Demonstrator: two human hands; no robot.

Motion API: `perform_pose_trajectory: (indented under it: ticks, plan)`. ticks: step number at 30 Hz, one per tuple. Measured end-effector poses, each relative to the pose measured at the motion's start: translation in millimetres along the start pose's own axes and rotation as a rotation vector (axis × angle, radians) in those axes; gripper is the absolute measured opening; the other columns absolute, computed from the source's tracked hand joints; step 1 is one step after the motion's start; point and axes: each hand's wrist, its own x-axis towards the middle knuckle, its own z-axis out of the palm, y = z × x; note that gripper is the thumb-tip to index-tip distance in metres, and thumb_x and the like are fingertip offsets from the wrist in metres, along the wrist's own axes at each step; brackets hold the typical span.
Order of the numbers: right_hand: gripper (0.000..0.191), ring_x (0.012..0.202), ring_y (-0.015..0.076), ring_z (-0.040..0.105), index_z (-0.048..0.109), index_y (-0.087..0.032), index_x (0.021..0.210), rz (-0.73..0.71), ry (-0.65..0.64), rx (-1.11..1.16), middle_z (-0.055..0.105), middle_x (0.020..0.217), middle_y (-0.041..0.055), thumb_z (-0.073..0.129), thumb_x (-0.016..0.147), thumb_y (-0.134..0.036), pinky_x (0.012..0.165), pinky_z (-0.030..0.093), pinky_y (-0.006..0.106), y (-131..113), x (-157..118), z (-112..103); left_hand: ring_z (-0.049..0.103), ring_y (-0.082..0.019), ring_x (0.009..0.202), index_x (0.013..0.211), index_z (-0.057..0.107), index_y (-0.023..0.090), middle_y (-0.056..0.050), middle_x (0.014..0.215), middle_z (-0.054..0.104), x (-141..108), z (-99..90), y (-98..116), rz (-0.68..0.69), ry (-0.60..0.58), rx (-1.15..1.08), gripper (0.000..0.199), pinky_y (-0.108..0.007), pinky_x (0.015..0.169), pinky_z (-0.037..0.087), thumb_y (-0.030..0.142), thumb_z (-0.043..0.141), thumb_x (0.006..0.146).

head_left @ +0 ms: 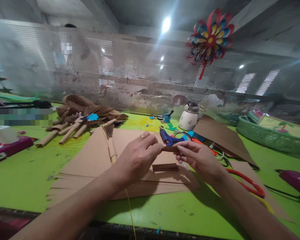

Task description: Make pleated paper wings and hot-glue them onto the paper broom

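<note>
Left hand (138, 156) and right hand (199, 159) are pinching a pleated brown strip (170, 149)! Another strip (165, 167) is lying nearby, a blue glue gun (166, 137) resting just beyond.

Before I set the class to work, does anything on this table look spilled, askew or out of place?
Yes: yellow shreds lie scattered beside the blue pot, like uncleared offcuts; the brown paper sheets are stacked unevenly; and a yellow string runs over the near edge of the green table.
</note>
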Motion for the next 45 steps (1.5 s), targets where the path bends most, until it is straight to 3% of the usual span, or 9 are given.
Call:
perform_pose_trajectory:
  ticks: [5, 11, 21, 25, 30, 33, 36, 40, 45]
  plan:
    - [0.018, 0.064, 0.0126, 0.058, 0.069, -0.016, 0.083, -0.027, 0.029, 0.014, 0.065, 0.076, 0.0038, 0.073, 0.069, -0.028, 0.065, 0.045, 0.030, -0.9, -0.6, -0.2, 0.046, -0.015, 0.077, 0.091, 0.060, 0.014, -0.006, 0.082, 0.054, 0.9, 1.1, 1.0, -0.060, 0.053, -0.138, 0.015, -0.030, 0.067, 0.042, 0.019, 0.046, 0.088]
    - [0.022, 0.062, 0.0121, 0.057, 0.068, -0.014, 0.085, 0.000, 0.039, -0.006, 0.064, 0.073, 0.0042, 0.072, 0.070, -0.030, 0.059, 0.045, 0.028, -1.6, -1.2, 0.8, 0.049, -0.011, 0.071, 0.088, 0.062, 0.014, -0.004, 0.079, 0.054, 0.7, 3.0, 0.7, -0.266, 0.038, -0.465, 0.014, -0.025, 0.064, 0.043, 0.021, 0.049, 0.086]
    - [0.025, 0.062, 0.0120, 0.055, 0.067, -0.013, 0.083, 0.027, 0.040, -0.018, 0.063, 0.076, 0.0065, 0.067, 0.074, -0.037, 0.059, 0.045, 0.027, -2.6, -2.3, 2.8, 0.050, -0.010, 0.065, 0.080, 0.065, 0.015, -0.002, 0.071, 0.059, 6.1, 3.2, -1.2, -0.499, -0.016, -0.633, 0.014, -0.024, 0.060, 0.041, 0.024, 0.054, 0.081]
    - [0.031, 0.064, 0.0129, 0.055, 0.066, -0.013, 0.087, -0.051, 0.062, -0.148, 0.062, 0.075, 0.0062, 0.059, 0.080, -0.042, 0.062, 0.045, 0.029, -4.0, -4.6, 4.5, 0.048, -0.009, 0.057, 0.077, 0.064, 0.013, 0.001, 0.062, 0.057, 7.5, 1.2, -2.6, -0.690, -0.106, -0.832, 0.015, -0.022, 0.052, 0.037, 0.025, 0.056, 0.078]
    - [0.037, 0.081, 0.0171, 0.059, 0.060, -0.021, 0.110, -0.209, -0.003, -0.416, 0.063, 0.096, 0.0056, 0.066, 0.075, -0.030, 0.071, 0.048, 0.031, -6.0, -10.5, 10.5, 0.045, -0.007, 0.052, 0.072, 0.061, 0.012, 0.003, 0.055, 0.053, 6.9, -0.1, -4.4, -0.881, -0.206, -1.141, 0.014, -0.020, 0.049, 0.033, 0.026, 0.059, 0.075]
    - [0.028, 0.075, 0.0165, 0.059, 0.065, -0.019, 0.101, -0.246, 0.004, -0.494, 0.065, 0.085, 0.0044, 0.066, 0.075, -0.028, 0.067, 0.048, 0.031, -5.3, -11.6, 11.9, 0.044, -0.006, 0.050, 0.069, 0.060, 0.012, 0.003, 0.055, 0.054, 5.7, 2.9, -5.3, -0.947, -0.217, -1.242, 0.011, -0.019, 0.047, 0.031, 0.023, 0.061, 0.073]
    - [0.021, 0.062, 0.0153, 0.057, 0.068, -0.017, 0.090, -0.227, 0.040, -0.519, 0.063, 0.068, 0.0024, 0.065, 0.075, -0.031, 0.060, 0.046, 0.031, -5.5, -10.4, 11.5, 0.046, -0.007, 0.050, 0.071, 0.060, 0.012, 0.002, 0.056, 0.054, 5.1, 5.4, -6.2, -0.941, -0.254, -1.276, 0.013, -0.019, 0.047, 0.032, 0.025, 0.060, 0.075]
    - [0.024, 0.059, 0.0147, 0.055, 0.067, -0.016, 0.090, -0.171, 0.055, -0.490, 0.062, 0.061, 0.0010, 0.066, 0.073, -0.033, 0.059, 0.045, 0.031, -6.8, -8.7, 11.3, 0.051, -0.009, 0.056, 0.078, 0.062, 0.013, 0.000, 0.062, 0.060, 6.7, 4.0, -4.8, -0.813, -0.341, -1.176, 0.022, -0.022, 0.054, 0.040, 0.032, 0.052, 0.082]
    - [0.027, 0.057, 0.0146, 0.054, 0.067, -0.016, 0.091, -0.114, 0.036, -0.452, 0.061, 0.058, 0.0005, 0.066, 0.073, -0.036, 0.060, 0.044, 0.032, -5.1, -8.6, 10.7, 0.058, -0.013, 0.071, 0.093, 0.064, 0.015, -0.003, 0.079, 0.066, 7.2, 7.2, 0.5, -0.670, -0.217, -0.955, 0.022, -0.026, 0.066, 0.045, 0.030, 0.056, 0.079]
